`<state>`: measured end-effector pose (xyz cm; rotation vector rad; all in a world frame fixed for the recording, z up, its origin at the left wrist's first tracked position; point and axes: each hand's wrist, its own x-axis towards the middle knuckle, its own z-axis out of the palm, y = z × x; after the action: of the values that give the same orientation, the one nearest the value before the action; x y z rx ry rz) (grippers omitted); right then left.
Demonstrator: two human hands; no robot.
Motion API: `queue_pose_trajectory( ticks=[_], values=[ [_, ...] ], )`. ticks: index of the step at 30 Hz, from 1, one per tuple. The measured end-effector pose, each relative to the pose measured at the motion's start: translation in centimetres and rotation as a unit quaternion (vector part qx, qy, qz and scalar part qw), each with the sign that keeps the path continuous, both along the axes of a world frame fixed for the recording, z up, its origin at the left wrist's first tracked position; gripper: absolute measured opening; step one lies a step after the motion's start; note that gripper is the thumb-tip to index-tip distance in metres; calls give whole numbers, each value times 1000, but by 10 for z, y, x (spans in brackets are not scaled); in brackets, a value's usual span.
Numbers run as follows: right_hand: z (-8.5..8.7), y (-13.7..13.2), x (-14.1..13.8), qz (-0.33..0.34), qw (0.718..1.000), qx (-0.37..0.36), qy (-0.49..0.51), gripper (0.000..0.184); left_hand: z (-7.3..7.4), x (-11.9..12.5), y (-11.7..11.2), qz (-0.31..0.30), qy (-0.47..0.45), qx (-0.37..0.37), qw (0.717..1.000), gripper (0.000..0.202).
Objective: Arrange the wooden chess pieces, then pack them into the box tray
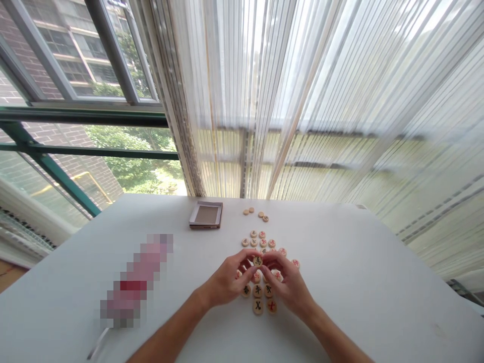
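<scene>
Between the fingertips of both hands is a round wooden Chinese chess piece with a black character on its face. My left hand grips it from the left with thumb and fingers, and my right hand from the right. Beneath and around the hands, several similar pieces lie flat with red or black characters, among them a black-marked piece and a red-marked piece closest to me. A red-marked piece lies beyond my right knuckles. My hands partly hide some pieces in the middle.
A shallow open box stands toward the white table's far edge. Right of it lie several loose pieces. At the left is a pixelated pinkish object with a thin pale stick. String curtains and a window border the table.
</scene>
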<state>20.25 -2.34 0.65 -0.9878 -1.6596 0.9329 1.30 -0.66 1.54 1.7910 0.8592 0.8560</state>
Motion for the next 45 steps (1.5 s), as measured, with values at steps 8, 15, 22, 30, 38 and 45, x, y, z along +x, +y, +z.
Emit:
queue_pose_trajectory(
  ticks=[8, 15, 22, 30, 38, 45],
  values=[
    [-4, 0, 1, 9, 999, -17, 33, 17, -2, 1, 0, 16, -5, 7, 1000, 39],
    [-6, 2, 2, -5, 1000, -24, 12, 18, -3, 4, -3, 6, 26, 44, 999, 25],
    [-8, 1, 2, -23, 999, -32, -8, 20, -6, 4, -3, 17, 64, 69, 995, 21],
    [-5, 2, 4, -32, 999, -11, -13, 19, -4, -3, 3, 52, 87, 114, 988, 22],
    [3, 8, 18, -133, 991, 14, -31, 20, 0, -12, 12, 131, 107, 151, 974, 23],
    [3, 7, 14, -79, 996, 4, -34, 17, -3, -5, 9, 112, 135, 220, 960, 22]
  ],
)
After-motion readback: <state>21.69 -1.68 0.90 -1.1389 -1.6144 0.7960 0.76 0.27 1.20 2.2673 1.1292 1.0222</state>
